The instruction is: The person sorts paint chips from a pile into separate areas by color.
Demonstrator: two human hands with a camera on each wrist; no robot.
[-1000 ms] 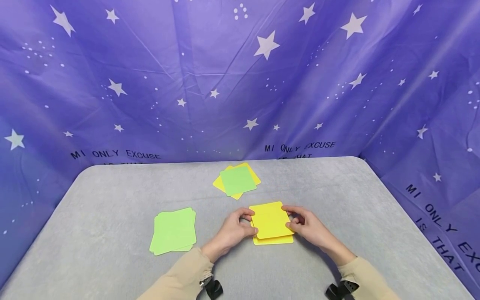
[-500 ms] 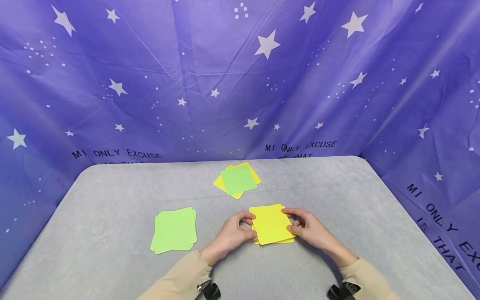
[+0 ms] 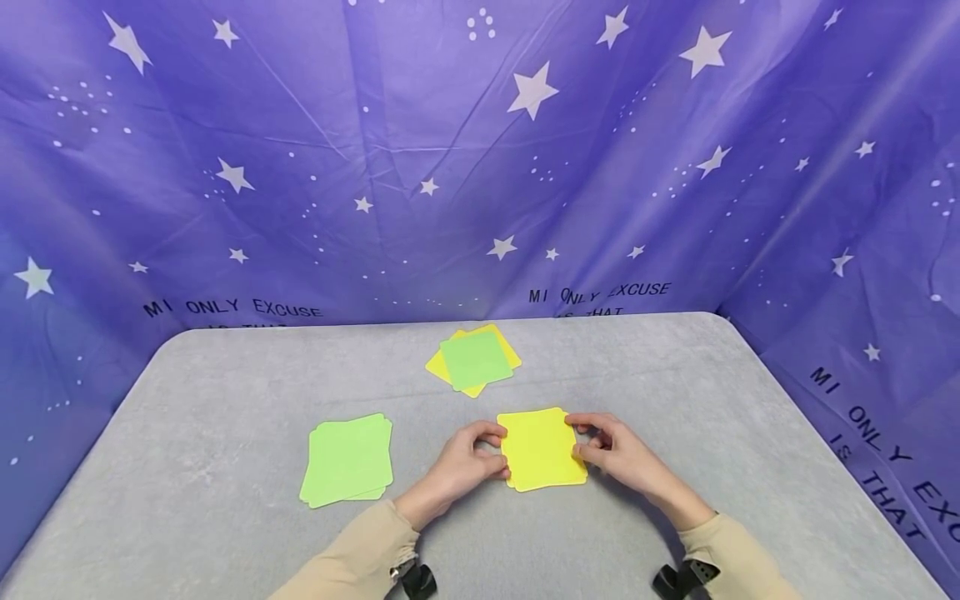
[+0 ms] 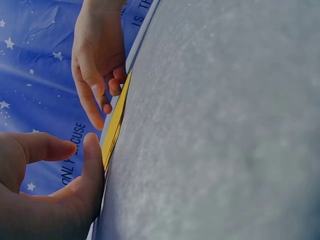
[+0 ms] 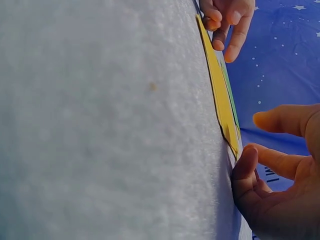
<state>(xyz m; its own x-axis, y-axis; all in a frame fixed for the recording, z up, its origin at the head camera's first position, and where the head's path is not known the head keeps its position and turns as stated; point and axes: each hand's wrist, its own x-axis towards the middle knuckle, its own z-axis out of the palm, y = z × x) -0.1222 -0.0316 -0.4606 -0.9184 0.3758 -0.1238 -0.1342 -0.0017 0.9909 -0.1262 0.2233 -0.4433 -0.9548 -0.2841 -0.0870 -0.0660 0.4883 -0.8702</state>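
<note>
In the head view, square yellow cards [image 3: 542,450] lie in a fairly even pile on the table. At the pile's left edge is my left hand [image 3: 463,462], its fingertips on or beside the card edges. My right hand [image 3: 618,454] is at the right edge in a mirrored pose. Both wrist views show the yellow pile [image 4: 118,120] edge-on and flat. Thumb and forefinger of the left hand [image 4: 55,180] stand apart, with no card between them. The right hand [image 5: 285,170] also has its fingers spread apart beside the pile. Exact fingertip contact is hard to tell.
Several green square cards [image 3: 348,460] lie stacked to the left. Farther back, a green card [image 3: 477,360] lies across yellow cards [image 3: 437,364] turned at angles. A grey table [image 3: 225,400] carries everything. Behind it hangs a purple star-patterned cloth [image 3: 420,167].
The top yellow card, held at a tilt over the pile, has shifted toward me, turned and settled in line with the cards below. Both hands stay at its sides; the other cards are unmoved.
</note>
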